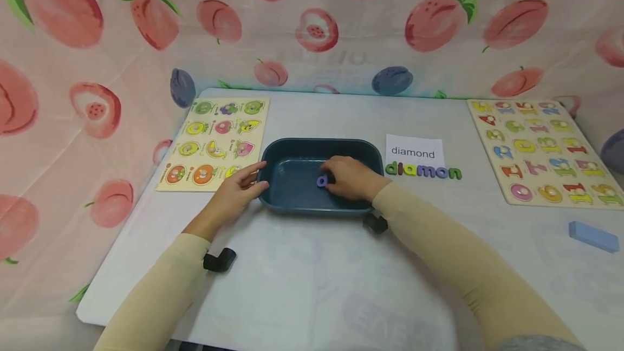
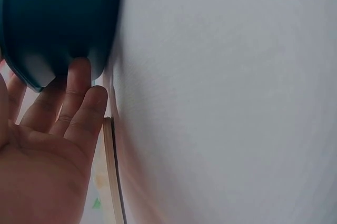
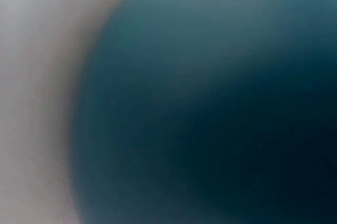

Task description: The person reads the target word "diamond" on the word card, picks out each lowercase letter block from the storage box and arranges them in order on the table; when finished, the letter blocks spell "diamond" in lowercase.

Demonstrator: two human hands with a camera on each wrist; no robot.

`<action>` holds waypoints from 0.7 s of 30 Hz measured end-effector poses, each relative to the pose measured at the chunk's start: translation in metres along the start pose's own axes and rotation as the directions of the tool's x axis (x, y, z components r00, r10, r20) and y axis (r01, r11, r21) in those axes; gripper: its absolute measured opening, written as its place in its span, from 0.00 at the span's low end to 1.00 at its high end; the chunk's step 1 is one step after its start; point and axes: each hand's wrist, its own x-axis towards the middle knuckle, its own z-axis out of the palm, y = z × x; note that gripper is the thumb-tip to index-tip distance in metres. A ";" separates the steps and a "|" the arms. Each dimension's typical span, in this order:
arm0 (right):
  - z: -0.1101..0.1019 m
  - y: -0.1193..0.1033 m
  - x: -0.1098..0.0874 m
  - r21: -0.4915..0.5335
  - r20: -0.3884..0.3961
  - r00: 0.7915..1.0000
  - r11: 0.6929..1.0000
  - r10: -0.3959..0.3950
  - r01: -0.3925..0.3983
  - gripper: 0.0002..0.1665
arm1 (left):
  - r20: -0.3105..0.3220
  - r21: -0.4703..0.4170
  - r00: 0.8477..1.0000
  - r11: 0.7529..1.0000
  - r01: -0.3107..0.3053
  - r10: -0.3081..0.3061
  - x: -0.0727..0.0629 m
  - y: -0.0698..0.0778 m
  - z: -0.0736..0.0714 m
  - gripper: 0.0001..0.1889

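A dark blue rectangular tub (image 1: 319, 211) stands in the middle of the white table in the head view. My right hand (image 1: 352, 179) reaches inside it and pinches a small purple letter (image 1: 322, 180) with a round hole, close over the tub's floor. The left hand (image 1: 237, 191) rests its fingertips on the outside of the tub's left end. In the left wrist view, the fingers of the left hand (image 2: 58, 124) lie fairly straight against the tub wall (image 2: 63, 19). The right wrist view shows only the blurred tub wall (image 3: 137, 103); the right hand is out of sight there.
Right of the tub, a white card (image 1: 414, 150) reads "diamond", with colourful letters (image 1: 423, 171) spelling "diamon" below it. A fruit puzzle board (image 1: 214, 142) lies at the left, a number puzzle board (image 1: 546, 153) at the right. Nearer lies a light blue block (image 1: 593, 236).
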 end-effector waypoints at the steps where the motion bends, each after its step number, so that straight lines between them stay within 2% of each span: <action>1: 0.000 0.001 0.000 -0.001 0.000 1.000 1.000 0.000 0.000 0.25 | 0.001 0.001 1.000 1.000 -0.001 0.001 0.000 0.000 0.000 0.31; 11: 0.000 0.000 0.001 -0.010 0.026 1.000 1.000 0.015 -0.015 0.24 | 0.003 -0.019 1.000 1.000 -0.013 0.013 -0.001 0.001 0.001 0.31; 21: -0.004 -0.001 -0.005 0.019 -0.009 1.000 1.000 -0.012 0.012 0.23 | 0.001 -0.024 1.000 1.000 -0.014 0.014 -0.001 0.002 0.001 0.30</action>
